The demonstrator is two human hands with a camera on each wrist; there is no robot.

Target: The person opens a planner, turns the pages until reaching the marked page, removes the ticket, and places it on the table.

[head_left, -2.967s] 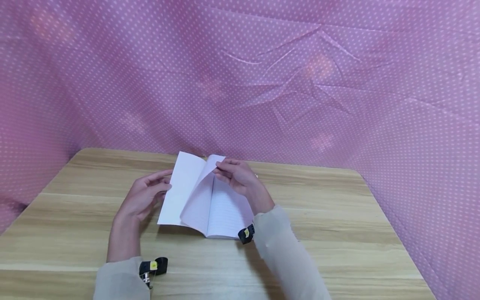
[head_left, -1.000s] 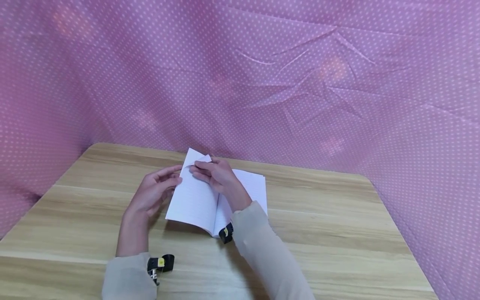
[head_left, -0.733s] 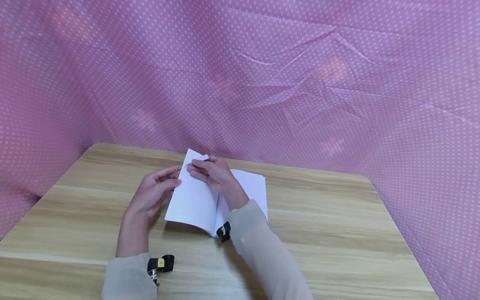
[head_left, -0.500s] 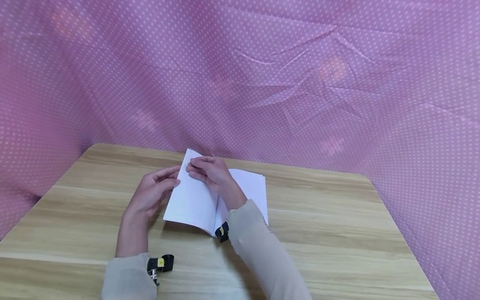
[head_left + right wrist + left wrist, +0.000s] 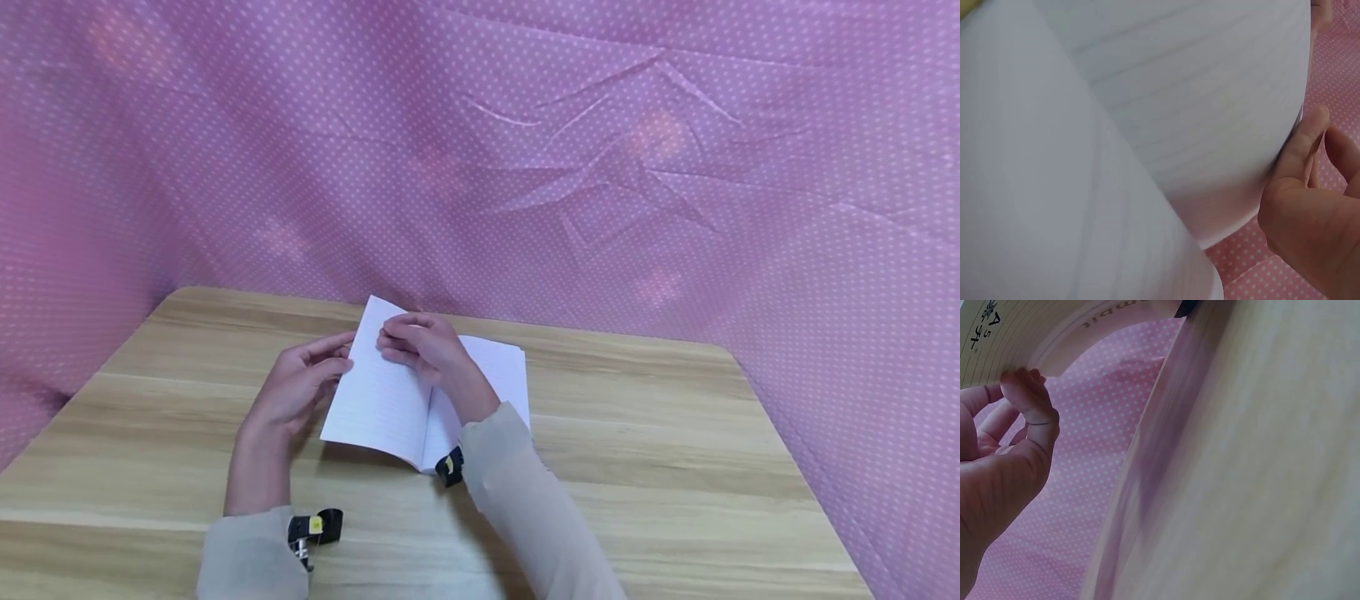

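Note:
A lined notebook lies open on the table, its left side raised and bowed and its right page lower. My left hand pinches the raised side at its left edge between thumb and fingers. In the left wrist view that hand grips the curved cover, which has printed lettering. Over the upper part of the left page is my right hand, fingers curled. In the right wrist view my right hand pinches at the page's edge, with the large ruled page beside it.
The wooden table extends around the notebook. A pink dotted cloth hangs behind and at both sides. Black wrist cameras sit at the cuffs of both light sleeves.
The page my right hand held up three seconds ago has gone over to the left. Its corner, folded up near my fingers a second ago, now lies flat. My left hand keeps its grip.

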